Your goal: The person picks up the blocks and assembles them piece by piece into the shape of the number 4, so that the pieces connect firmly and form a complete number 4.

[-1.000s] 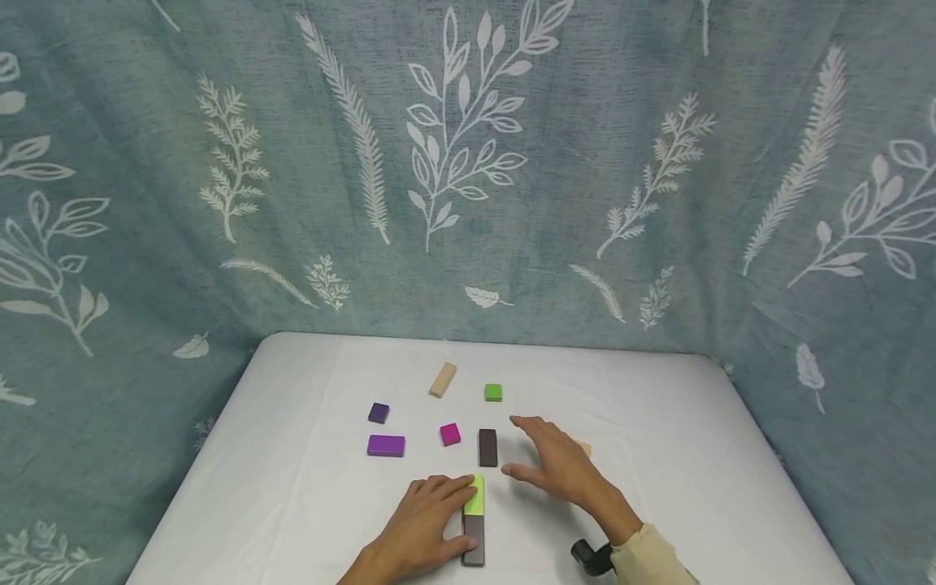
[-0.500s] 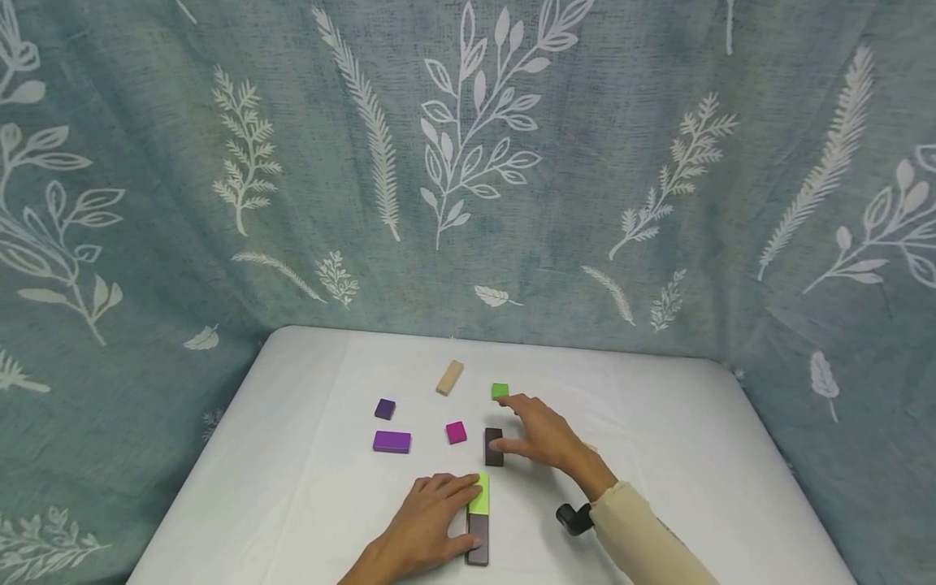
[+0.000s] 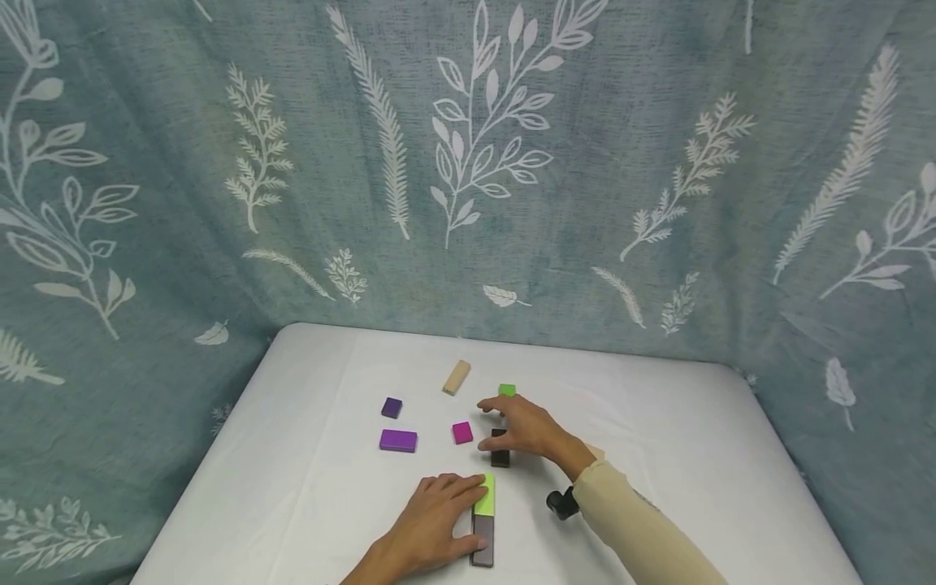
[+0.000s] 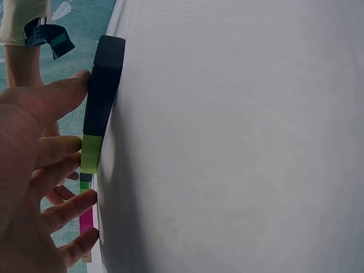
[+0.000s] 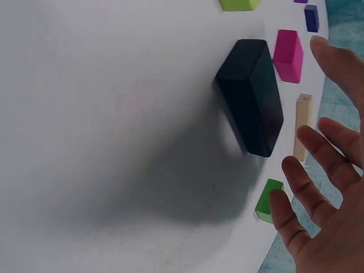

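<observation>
Beyond our left hand [image 3: 431, 528] lies a purple block [image 3: 398, 441]. That hand's thumb and fingers, straight and spread, touch the grey block [image 3: 483, 556] and the lime block [image 3: 486, 505]; we judge light, even pressure best there. Farther out, below our right hand [image 3: 522, 426], lies the dark block [image 5: 250, 96], apparently untouched; that hand's fingers and thumb are apart, so we should line them up before pinching.

A lime-green oblong block [image 3: 486, 504] abuts a dark-grey oblong block [image 3: 483, 529]. A black oblong block [image 5: 250, 102] lies nearer the table's [image 3: 673, 463] far edge.
</observation>
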`<state>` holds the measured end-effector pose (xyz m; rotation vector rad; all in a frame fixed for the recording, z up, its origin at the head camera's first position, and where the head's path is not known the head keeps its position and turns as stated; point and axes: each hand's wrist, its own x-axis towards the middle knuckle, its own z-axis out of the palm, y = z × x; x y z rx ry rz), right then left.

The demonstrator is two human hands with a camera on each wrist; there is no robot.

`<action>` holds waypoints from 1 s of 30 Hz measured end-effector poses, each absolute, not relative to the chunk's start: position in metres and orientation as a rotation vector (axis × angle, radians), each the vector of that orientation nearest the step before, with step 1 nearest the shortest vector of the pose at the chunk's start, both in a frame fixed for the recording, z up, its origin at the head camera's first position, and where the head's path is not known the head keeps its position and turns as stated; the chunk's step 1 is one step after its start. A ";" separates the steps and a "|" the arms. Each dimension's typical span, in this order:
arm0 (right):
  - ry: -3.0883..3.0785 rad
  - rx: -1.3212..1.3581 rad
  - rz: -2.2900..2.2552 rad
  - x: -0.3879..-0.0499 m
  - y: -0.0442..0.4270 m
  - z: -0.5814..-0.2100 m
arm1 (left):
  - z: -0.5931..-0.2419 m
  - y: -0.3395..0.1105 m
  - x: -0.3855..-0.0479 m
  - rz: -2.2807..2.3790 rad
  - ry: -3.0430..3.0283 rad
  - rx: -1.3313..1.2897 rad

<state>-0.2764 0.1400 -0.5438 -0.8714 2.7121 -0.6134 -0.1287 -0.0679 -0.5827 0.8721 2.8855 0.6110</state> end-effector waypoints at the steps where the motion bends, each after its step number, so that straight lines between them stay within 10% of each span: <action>1: 2.707 -0.877 -0.605 -0.277 0.139 -0.544 | -0.583 -0.068 -0.129 0.611 2.885 0.872; 30: 2.643 -1.043 -0.406 -0.289 0.110 -0.544 | -0.582 -0.069 -0.128 0.607 2.923 0.893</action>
